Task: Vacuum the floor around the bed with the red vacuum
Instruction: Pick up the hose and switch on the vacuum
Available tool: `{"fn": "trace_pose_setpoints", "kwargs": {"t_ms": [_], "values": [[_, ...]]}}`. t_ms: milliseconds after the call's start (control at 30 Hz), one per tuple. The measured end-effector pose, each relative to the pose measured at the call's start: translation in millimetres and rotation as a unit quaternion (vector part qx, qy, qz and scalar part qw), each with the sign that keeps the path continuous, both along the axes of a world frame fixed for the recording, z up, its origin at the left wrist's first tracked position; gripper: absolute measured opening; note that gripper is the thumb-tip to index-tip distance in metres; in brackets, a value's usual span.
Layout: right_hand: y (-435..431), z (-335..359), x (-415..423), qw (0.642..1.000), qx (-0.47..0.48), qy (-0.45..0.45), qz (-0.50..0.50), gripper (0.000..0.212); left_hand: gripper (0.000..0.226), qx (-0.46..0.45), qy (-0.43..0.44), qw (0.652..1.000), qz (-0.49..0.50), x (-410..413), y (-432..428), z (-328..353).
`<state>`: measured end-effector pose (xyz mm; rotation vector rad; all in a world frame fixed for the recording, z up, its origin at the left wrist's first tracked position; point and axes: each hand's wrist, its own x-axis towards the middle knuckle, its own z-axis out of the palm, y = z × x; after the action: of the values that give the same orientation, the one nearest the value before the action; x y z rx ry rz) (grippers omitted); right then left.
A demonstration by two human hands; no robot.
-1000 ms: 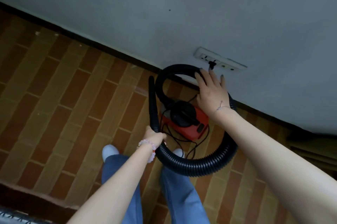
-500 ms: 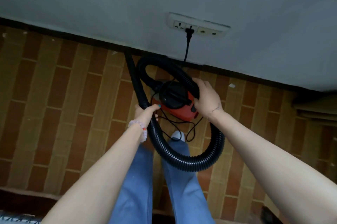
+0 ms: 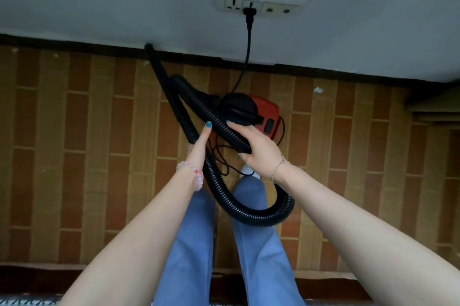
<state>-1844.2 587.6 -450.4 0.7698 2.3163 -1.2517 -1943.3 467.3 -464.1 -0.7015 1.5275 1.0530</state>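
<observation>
The small red vacuum [image 3: 267, 113] with a black top sits on the wood-pattern floor near the wall. Its black ribbed hose [image 3: 258, 214] loops from the body down past my legs and back up. My right hand [image 3: 258, 148] grips the hose just in front of the vacuum. My left hand [image 3: 199, 146] holds the smooth black nozzle tube [image 3: 169, 91], thumb raised; the tube's tip touches the dark skirting at the wall. The black power cord [image 3: 246, 56] runs up to a plug in the wall socket strip [image 3: 261, 4].
A grey wall with a dark skirting board [image 3: 74, 42] bounds the floor ahead. Loose cord lies tangled by my feet [image 3: 224, 156]. Stacked wooden boards [image 3: 435, 106] sit at the right edge. A small white scrap [image 3: 318, 90] lies on the floor. A dark edge runs along the bottom.
My right hand left the socket area and took hold of the hose near the vacuum. The nozzle tube swung out towards the skirting. The view shifted so the plugged-in socket is in full sight.
</observation>
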Motion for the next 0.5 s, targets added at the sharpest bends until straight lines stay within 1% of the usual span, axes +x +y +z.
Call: {"fn": "trace_pose_setpoints", "kwargs": {"t_ms": [33, 100, 133, 167, 200, 233, 267, 300, 400, 433, 500], "values": [[-6.8, -2.5, -1.1, 1.0, -0.007, -0.003, 0.009, 0.078, 0.1, 0.003, 0.006, 1.0, -0.003, 0.6, -1.8, -2.6], [-20.6, -7.5, -4.2, 1.0, -0.017, -0.012, 0.023, 0.076, 0.111, 0.01, 0.016, 1.0, -0.016, 0.4, -1.9, -2.6], [-26.2, -9.2, -6.6, 0.999, -0.023, -0.015, 0.024, 0.074, 0.112, 0.004, 0.017, 1.0, -0.019, -0.9, -2.8, -2.9], [-30.5, -11.2, -8.6, 0.999, -0.034, -0.016, 0.018, 0.074, 0.103, 0.003, 0.017, 1.0, -0.016, -1.8, -4.3, -3.1], [-33.1, -12.0, -10.2, 0.999, -0.048, -0.016, 0.006, 0.075, 0.081, -0.003, 0.025, 1.0, -0.012, -3.3, -6.6, -6.0], [-34.1, -13.0, -10.8, 0.998, -0.064, -0.019, -0.01, 0.076, 0.056, -0.008, 0.036, 0.999, -0.006, -4.7, -8.0, -8.9], [-33.7, -13.7, -10.4, 0.996, -0.078, -0.028, -0.026, 0.076, 0.039, -0.018, 0.042, 0.999, -0.005, -5.6, -7.6, -10.4], [-32.7, -14.4, -8.9, 0.994, -0.092, -0.04, -0.041, 0.076, 0.035, -0.022, 0.046, 0.999, -0.008, -6.4, -7.1, -11.2], [-28.3, -17.4, -0.8, 0.991, -0.105, -0.057, -0.059, 0.075, 0.061, -0.037, 0.056, 0.997, -0.023, -5.8, -3.6, -15.2], [-26.4, -18.9, 1.6, 0.991, -0.106, -0.059, -0.061, 0.074, 0.063, -0.044, 0.059, 0.997, -0.023, -4.1, -2.3, -17.9], [-22.1, -21.0, 4.9, 0.989, -0.114, -0.061, -0.069, 0.07, 0.057, -0.05, 0.064, 0.997, -0.011, -0.7, 1.8, -22.3]]}}
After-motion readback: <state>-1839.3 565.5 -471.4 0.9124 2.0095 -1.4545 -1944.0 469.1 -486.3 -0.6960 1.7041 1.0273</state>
